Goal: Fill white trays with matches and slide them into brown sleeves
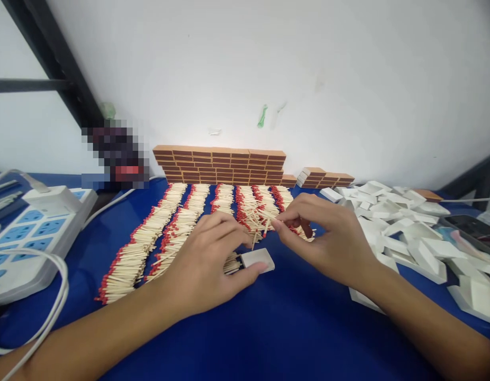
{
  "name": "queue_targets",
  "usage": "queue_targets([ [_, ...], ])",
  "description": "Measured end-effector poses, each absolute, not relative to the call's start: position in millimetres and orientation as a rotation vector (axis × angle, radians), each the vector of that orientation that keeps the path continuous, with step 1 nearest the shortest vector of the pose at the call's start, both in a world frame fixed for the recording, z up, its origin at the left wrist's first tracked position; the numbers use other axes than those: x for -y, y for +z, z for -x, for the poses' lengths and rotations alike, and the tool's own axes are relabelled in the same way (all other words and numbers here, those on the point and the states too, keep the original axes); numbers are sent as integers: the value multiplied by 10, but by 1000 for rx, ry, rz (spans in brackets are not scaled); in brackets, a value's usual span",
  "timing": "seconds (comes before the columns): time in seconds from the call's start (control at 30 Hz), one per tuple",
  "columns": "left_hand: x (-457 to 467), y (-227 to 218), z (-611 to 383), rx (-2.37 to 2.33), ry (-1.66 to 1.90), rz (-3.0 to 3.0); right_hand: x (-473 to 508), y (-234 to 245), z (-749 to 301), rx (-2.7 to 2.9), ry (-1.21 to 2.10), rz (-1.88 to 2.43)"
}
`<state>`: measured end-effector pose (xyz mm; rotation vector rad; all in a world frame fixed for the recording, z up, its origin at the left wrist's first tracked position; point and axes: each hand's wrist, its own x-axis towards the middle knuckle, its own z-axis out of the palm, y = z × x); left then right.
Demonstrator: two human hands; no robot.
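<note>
My left hand (213, 259) lies on the blue table, fingers curled around a small white matchbox tray (257, 259) with match ends showing at its left side. My right hand (328, 233) hovers just right of it, thumb and fingers pinched on a few red-tipped matches (264, 227). Behind both hands, several rows of red-tipped matches (169, 233) lie side by side on the table.
A wall of stacked brown matchbox sleeves (221, 165) stands at the back against the white wall. A heap of white empty trays (407, 233) fills the right side, with a phone (473, 233) beyond. A white power strip (30, 238) with cables sits at left.
</note>
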<state>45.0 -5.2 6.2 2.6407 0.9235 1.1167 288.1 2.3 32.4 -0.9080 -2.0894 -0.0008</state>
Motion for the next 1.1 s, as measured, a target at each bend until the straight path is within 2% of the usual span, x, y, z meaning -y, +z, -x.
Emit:
queue_targets([
  [0.17, 65, 129, -496, -1104, 1363, -2490, 23, 308, -2808, 2087, -123, 810],
  [0.57, 94, 169, -494, -1159, 1418, -2524, 63, 395, -2866, 2208, -133, 864],
  [0.63, 40, 160, -462, -1190, 1438, -2550, 13, 465, -2972, 2236, -42, 940],
  [0.83, -45, 122, -420, -1272, 1418, -2530, -81, 531, -3177, 2448, 528, 971],
  [1.1, 33, 135, -464, -1096, 1344, -2620, -68, 377, -3090, 2500, 669, 939],
])
